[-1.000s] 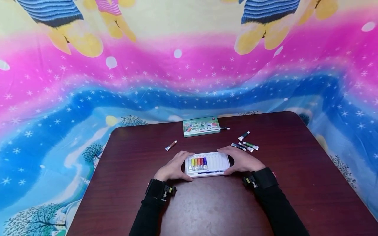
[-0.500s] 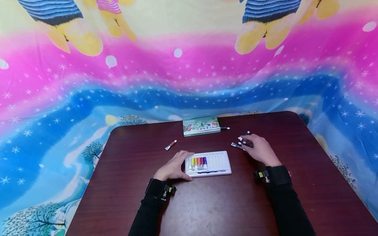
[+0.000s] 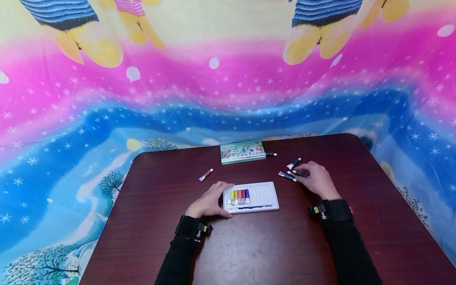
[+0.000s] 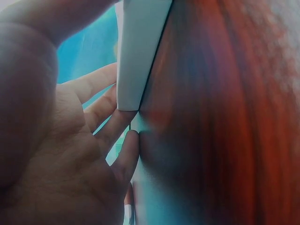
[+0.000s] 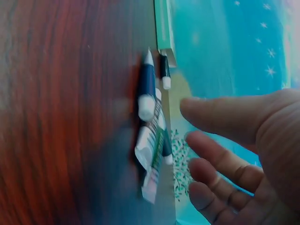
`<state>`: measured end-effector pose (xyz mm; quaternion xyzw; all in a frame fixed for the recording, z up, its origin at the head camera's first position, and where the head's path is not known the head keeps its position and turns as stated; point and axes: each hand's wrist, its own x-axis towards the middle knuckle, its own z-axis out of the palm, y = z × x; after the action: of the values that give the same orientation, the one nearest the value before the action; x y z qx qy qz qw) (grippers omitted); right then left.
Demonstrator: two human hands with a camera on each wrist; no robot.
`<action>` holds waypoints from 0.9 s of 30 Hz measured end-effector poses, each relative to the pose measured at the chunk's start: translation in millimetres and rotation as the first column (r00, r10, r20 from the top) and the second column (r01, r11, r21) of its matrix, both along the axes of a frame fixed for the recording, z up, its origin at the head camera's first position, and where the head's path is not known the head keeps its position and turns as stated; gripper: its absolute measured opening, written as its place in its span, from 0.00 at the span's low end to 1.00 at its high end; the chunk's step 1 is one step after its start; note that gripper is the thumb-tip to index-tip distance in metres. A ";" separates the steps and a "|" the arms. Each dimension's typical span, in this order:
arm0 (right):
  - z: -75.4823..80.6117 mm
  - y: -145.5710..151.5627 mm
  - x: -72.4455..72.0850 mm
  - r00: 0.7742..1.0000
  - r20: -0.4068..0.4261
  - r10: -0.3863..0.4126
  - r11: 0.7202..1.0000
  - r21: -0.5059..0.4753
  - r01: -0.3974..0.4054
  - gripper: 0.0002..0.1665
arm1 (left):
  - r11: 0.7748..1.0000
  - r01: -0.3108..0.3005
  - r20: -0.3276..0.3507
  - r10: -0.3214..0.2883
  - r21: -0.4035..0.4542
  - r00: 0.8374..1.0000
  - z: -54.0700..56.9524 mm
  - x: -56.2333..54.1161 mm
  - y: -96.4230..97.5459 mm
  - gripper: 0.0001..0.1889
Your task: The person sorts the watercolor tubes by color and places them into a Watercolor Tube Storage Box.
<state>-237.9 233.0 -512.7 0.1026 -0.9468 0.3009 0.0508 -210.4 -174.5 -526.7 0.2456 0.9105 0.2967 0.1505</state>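
Note:
A white paint tray (image 3: pixel 263 196) lies flat on the table, with several coloured paint tubes (image 3: pixel 238 196) lined up in its left slots and a dark blue brush (image 3: pixel 254 207) along its near side. My left hand (image 3: pixel 209 202) grips the tray's left end, thumb at the near corner and fingers at the far one; in the left wrist view they touch the tray's edge (image 4: pixel 138 61). Over a small cluster of loose tubes, my right hand (image 3: pixel 319 180) hovers by the green tube (image 5: pixel 157 164). Its fingers are bent and spread, holding nothing. A dark blue tube (image 5: pixel 147 86) lies there too.
A green cardboard box (image 3: pixel 243 152) stands at the table's far edge, a dark tube (image 3: pixel 271 154) beside it. One brown tube (image 3: pixel 206 175) lies alone behind my left hand. Another dark tube (image 3: pixel 293 163) lies behind the cluster. A printed cloth (image 3: pixel 221 91) hangs beyond the table.
My right hand has let go of the tray's right end and moved right and away to the loose tubes. There it has shifted slightly right. My left hand has stayed on the tray.

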 end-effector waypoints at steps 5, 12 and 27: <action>-8.0 -7.7 -1.6 0.999 0.016 0.040 0.999 0.026 -0.040 0.11 | 1.000 -0.004 0.001 0.004 0.004 1.000 0.7 0.3 0.4 0.54; -14.2 -12.5 -0.3 0.999 0.034 0.029 0.996 0.078 -0.032 0.04 | 1.000 -0.005 0.004 0.004 0.004 1.000 0.6 0.2 0.2 0.54; -1.2 -5.0 -1.8 0.998 0.033 0.044 0.999 -0.004 -0.044 0.05 | 1.000 -0.014 0.009 0.014 0.006 1.000 1.5 1.0 1.0 0.55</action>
<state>-239.7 228.0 -513.9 0.1184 -0.9444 0.3054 0.0285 -209.4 -173.5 -525.2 0.2383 0.9106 0.3019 0.1517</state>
